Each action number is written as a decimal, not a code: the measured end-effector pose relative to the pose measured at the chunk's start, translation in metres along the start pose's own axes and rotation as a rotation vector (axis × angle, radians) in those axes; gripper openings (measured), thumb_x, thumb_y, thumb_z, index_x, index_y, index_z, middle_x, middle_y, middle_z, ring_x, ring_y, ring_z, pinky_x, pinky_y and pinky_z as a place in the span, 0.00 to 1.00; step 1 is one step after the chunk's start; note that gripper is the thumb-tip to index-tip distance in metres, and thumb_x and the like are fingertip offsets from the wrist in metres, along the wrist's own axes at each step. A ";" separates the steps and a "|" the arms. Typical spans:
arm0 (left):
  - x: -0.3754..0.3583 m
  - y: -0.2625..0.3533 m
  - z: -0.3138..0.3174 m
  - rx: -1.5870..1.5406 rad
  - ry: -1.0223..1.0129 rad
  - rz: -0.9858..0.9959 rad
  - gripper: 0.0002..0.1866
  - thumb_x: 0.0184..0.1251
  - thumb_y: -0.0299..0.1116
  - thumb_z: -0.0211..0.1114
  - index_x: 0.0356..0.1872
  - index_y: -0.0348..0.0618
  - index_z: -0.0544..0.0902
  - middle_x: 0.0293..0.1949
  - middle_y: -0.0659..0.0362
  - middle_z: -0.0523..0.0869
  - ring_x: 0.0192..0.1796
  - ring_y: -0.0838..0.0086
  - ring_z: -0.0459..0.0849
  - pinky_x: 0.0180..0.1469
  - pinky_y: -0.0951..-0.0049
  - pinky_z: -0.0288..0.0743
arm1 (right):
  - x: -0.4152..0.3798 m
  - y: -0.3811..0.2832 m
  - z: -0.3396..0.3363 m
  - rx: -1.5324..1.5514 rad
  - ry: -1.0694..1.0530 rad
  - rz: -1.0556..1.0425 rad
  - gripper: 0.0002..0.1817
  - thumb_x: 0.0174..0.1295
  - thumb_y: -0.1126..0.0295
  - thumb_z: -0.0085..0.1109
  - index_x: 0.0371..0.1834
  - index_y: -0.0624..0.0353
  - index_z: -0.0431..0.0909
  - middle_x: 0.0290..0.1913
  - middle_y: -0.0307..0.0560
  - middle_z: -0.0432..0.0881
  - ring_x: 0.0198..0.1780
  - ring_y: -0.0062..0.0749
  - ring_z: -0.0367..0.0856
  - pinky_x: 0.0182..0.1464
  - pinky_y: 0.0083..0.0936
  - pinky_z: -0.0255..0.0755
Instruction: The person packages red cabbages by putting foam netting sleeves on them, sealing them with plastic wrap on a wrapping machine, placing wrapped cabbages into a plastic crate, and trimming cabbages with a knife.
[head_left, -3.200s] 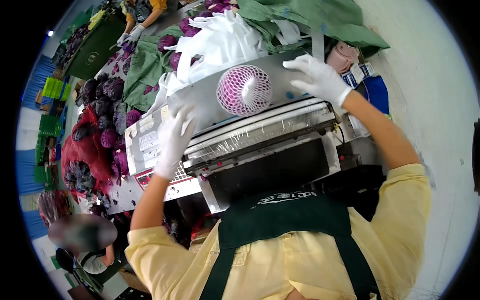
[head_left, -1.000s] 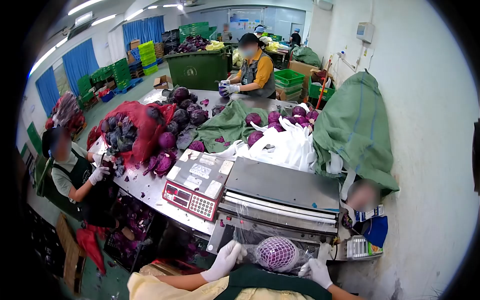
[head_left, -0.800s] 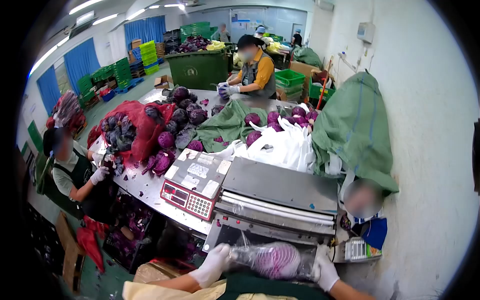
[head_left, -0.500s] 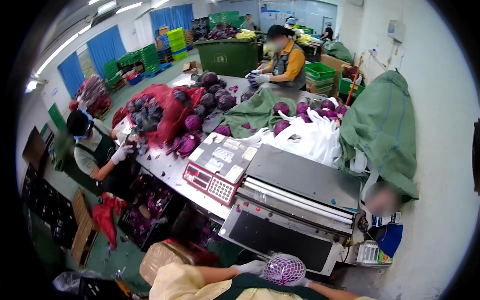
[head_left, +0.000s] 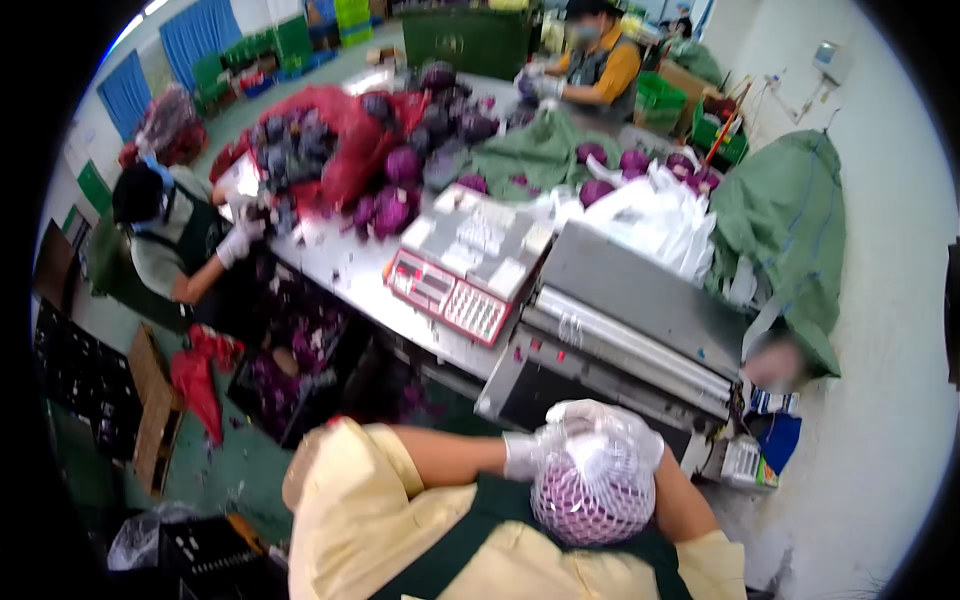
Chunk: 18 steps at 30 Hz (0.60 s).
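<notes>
Gripping netted red cabbage (head_left: 590,495) at chest, both gloved hands (head_left: 585,435) clamped on top, round, no long axis

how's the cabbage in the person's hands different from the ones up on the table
The held cabbage is wrapped in white foam net and clear film; the table cabbages are bare. The held one is gripped by both gloved hands against the apron; the others lie loose in a pile beside a red net bag. Both are purple.

Both my gloved hands meet close against my chest — my left hand (head_left: 522,455) curls in from the side, fingers closed. My right hand (head_left: 610,425) cups over the top, elbows bent — yellow sleeves showing.
</notes>
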<state>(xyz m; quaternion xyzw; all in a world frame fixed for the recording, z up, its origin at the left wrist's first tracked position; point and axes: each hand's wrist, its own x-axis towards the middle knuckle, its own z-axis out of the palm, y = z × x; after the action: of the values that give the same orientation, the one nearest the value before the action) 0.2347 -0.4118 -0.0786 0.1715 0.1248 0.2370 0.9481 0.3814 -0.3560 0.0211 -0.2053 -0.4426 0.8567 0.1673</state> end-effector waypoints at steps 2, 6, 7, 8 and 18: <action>-0.022 0.010 -0.010 0.468 0.275 0.112 0.18 0.77 0.37 0.53 0.62 0.39 0.75 0.57 0.53 0.81 0.58 0.72 0.79 0.62 0.71 0.73 | 0.009 0.015 0.003 0.071 -0.089 0.042 0.26 0.66 0.60 0.60 0.60 0.67 0.67 0.64 0.51 0.72 0.63 0.38 0.73 0.67 0.32 0.66; -0.047 0.067 -0.020 0.811 0.604 0.629 0.20 0.78 0.42 0.52 0.59 0.37 0.76 0.57 0.56 0.80 0.59 0.70 0.77 0.62 0.71 0.70 | 0.030 0.035 0.015 0.502 -0.080 -0.039 0.18 0.68 0.64 0.56 0.54 0.64 0.68 0.50 0.60 0.79 0.53 0.44 0.81 0.57 0.34 0.74; -0.047 0.087 0.005 0.753 0.476 0.847 0.20 0.78 0.42 0.52 0.60 0.38 0.76 0.59 0.55 0.78 0.62 0.68 0.75 0.64 0.69 0.69 | 0.034 0.038 0.015 0.540 -0.072 -0.056 0.17 0.69 0.64 0.54 0.54 0.64 0.67 0.50 0.60 0.80 0.53 0.45 0.81 0.57 0.34 0.74; -0.049 0.114 0.030 1.251 0.216 0.677 0.26 0.79 0.47 0.42 0.66 0.40 0.70 0.66 0.53 0.72 0.70 0.63 0.64 0.70 0.65 0.57 | 0.032 0.037 0.019 0.492 0.032 -0.020 0.18 0.71 0.61 0.52 0.56 0.63 0.69 0.52 0.56 0.80 0.54 0.43 0.80 0.59 0.36 0.74; 0.044 0.075 0.032 0.326 -0.520 0.028 0.42 0.72 0.66 0.43 0.69 0.36 0.66 0.72 0.51 0.66 0.72 0.60 0.64 0.75 0.60 0.55 | -0.090 0.094 -0.014 0.521 0.668 -0.090 0.27 0.74 0.50 0.46 0.65 0.59 0.70 0.54 0.45 0.79 0.58 0.36 0.78 0.63 0.37 0.71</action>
<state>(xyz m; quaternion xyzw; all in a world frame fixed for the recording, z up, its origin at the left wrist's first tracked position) 0.2517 -0.3363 -0.0273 0.3780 -0.0880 0.1748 0.9049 0.4558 -0.4400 -0.0455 -0.4029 -0.1414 0.8183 0.3849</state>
